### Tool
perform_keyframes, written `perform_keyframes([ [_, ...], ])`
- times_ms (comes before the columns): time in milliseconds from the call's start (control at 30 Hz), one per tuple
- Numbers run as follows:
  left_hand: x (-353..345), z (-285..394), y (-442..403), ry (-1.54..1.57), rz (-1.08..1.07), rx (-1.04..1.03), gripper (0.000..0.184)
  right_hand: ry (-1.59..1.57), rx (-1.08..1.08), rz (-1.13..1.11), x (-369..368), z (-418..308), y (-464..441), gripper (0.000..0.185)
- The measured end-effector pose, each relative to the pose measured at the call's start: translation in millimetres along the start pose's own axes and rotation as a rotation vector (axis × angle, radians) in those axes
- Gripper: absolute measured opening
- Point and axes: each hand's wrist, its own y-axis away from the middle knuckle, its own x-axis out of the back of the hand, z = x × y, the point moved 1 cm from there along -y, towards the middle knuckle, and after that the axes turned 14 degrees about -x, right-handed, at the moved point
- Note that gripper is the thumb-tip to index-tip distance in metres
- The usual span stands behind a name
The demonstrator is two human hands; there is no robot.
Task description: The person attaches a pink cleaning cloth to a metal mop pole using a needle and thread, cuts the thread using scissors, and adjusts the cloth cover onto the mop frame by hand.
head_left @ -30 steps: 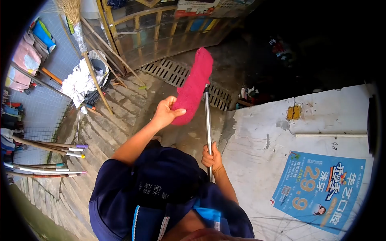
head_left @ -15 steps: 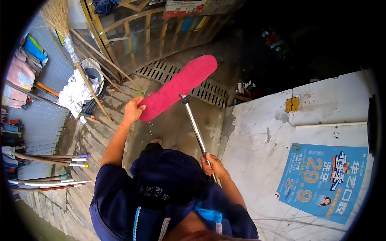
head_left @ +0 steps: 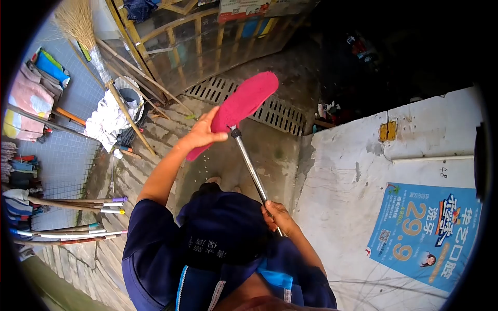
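A flat mop with a fuzzy pink head (head_left: 249, 98) is held out in front of me, its metal pole (head_left: 252, 168) slanting down toward my body. My right hand (head_left: 278, 215) is wrapped around the pole's lower visible part. Across the left part of the mop head lies my left hand (head_left: 205, 129), thumb stretched to the right and fingers at the pad's far edge. It grips the pad there and covers some of it. A short end of the pad shows below my wrist. Small pale specks or drops show beneath it.
A straw broom (head_left: 106, 72) leans over a bucket (head_left: 129, 85) draped with white cloth (head_left: 111, 116). Several poles (head_left: 78, 205) stick out at left beside hanging cloths. A drain grate (head_left: 275, 111) crosses the wet floor ahead. A white wall with a blue poster (head_left: 423, 233) stands at right.
My left hand has moved right and up along the mop head, from its end toward the pole joint. The pad now looks tilted and narrower. My right hand stays on the pole.
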Motion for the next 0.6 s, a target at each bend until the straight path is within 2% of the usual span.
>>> perform_keyframes([
  [67,7,-20,-16,0.569,0.312,0.137,0.103,0.029,0.008,-0.020,1,0,2,0.042],
  [100,16,-28,-27,0.558,0.323,0.100,0.102,0.066,0.007,-0.036,1,1,4,0.042],
  [133,26,-24,-40,0.643,0.355,0.122,0.093,0.069,0.005,-0.042,1,2,4,0.042],
  [200,43,-13,-58,0.799,0.326,0.056,0.066,0.191,0.018,-0.071,-1,-1,2,0.042],
  [233,47,-13,-62,0.790,0.335,0.058,0.066,0.199,0.020,-0.081,-2,-2,1,0.042],
  [300,50,-12,-65,0.729,0.340,0.005,0.038,0.254,0.028,-0.060,-3,-1,0,0.041],
  [333,49,-10,-65,0.722,0.334,0.008,0.038,0.247,0.030,-0.067,-4,-1,0,0.041],
  [400,46,-9,-63,0.883,0.574,0.048,0.027,0.272,0.025,-0.023,-5,-1,1,0.043],
  [433,47,-11,-61,0.887,0.547,0.098,0.032,0.276,0.014,-0.008,-8,-3,3,0.044],
  [533,58,-10,-57,1.000,0.460,0.109,0.034,0.346,0.042,0.026,-11,-2,6,0.041],
  [600,65,-15,-62,0.966,0.409,0.099,0.037,0.375,0.046,0.045,-11,-2,7,0.042],
])
